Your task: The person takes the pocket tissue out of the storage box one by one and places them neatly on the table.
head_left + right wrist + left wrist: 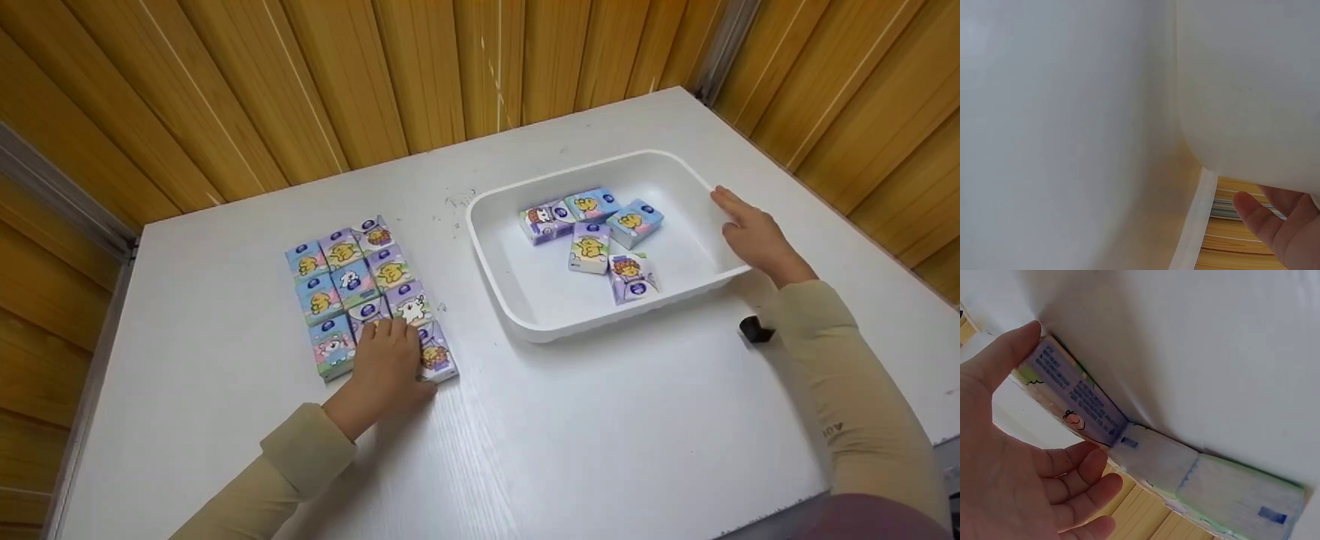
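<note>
Along the near edge of the packs [351, 283], the left grip [384, 358] lies palm down, fingers loosely bent rather than clenched, its thumb touching the end of the corner pack [437, 356], just to its right. Most of the group lies beyond and left of it. Well over to the right, the right grip [757, 236] is unclenched, extended fingers touching the tray [525, 292] at its rim; five packs [589, 251] lie inside, left of that grip.
</note>
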A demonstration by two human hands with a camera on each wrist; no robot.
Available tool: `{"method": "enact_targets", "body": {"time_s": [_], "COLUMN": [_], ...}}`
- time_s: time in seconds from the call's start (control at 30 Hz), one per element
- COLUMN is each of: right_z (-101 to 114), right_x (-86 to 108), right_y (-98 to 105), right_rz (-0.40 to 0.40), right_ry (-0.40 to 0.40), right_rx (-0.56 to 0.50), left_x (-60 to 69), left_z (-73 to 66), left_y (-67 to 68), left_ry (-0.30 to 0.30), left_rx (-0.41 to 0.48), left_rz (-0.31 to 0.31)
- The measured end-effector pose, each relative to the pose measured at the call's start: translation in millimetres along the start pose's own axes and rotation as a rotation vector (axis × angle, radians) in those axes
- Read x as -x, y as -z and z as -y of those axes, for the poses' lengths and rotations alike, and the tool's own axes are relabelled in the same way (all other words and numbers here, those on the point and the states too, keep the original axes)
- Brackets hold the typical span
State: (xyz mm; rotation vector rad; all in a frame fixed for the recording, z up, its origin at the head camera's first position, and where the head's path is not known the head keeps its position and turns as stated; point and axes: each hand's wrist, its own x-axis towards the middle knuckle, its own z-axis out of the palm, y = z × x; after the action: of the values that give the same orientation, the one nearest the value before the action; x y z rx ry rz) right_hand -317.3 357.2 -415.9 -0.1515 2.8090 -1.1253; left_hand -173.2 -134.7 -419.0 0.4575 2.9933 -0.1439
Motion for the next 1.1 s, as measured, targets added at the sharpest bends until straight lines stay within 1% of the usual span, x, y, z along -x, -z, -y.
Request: {"method": "enact_targets", "body": {"time_s": [0.17,0.27,0.37,0.47,0.57,0.63,0.67,0.73,0.87,0.93,1.03,1.1], "right_z": [0,1,1,1,0,0,0,0,1,1,1,0], "right_x": [-0.3,-0.4,-1.0,-1.6,-1.8,-1.8,-1.9,-1.6,-1.2,-1.0,-0.9,-0.9], "right_y": [0,0,0,0,0,0,0,0,1,1,1,1], "right_rz": [-0.008,-0.013,-0.015,-0.016,-0.019,-0.02,-0.018,-0.016,-0.008,-0.005,-0.005,-0.011], "right_ry": [0.0,-0.009,-0.018,-0.025,-0.024,-0.023,-0.023,-0.022,-0.016,-0.013,-0.015,-0.018], "right_rx": [0.012,0.023,0.027,0.023,0.028,0.032,0.032,0.031,0.026,0.021,0.024,0.024], "left_x": [-0.2,-2.0,-6.5,-13.7,-21.6,-26.3,-28.6,-33.2,-43.2,-47.6,-53.4,-56.0], "left_z": [-2.3,-4.6,-8.5,-14.1,-20.0,-23.7,-25.7,-29.6,-38.3,-42.4,-47.6,-50.5], "left_y": [10.3,21.7,32.5,39.6,42.2,42.1,41.7,40.2,36.8,34.5,30.8,28.2], "left_ry": [0.004,0.007,0.003,-0.024,-0.065,-0.1,-0.118,-0.149,-0.198,-0.211,-0.225,-0.226], "left_rx": [-0.021,-0.002,0.036,0.084,0.148,0.187,0.211,0.257,0.317,0.327,0.318,0.32], "left_rz": [0.059,0.056,-0.001,-0.092,-0.172,-0.202,-0.207,-0.202,-0.154,-0.123,-0.087,-0.063]}}
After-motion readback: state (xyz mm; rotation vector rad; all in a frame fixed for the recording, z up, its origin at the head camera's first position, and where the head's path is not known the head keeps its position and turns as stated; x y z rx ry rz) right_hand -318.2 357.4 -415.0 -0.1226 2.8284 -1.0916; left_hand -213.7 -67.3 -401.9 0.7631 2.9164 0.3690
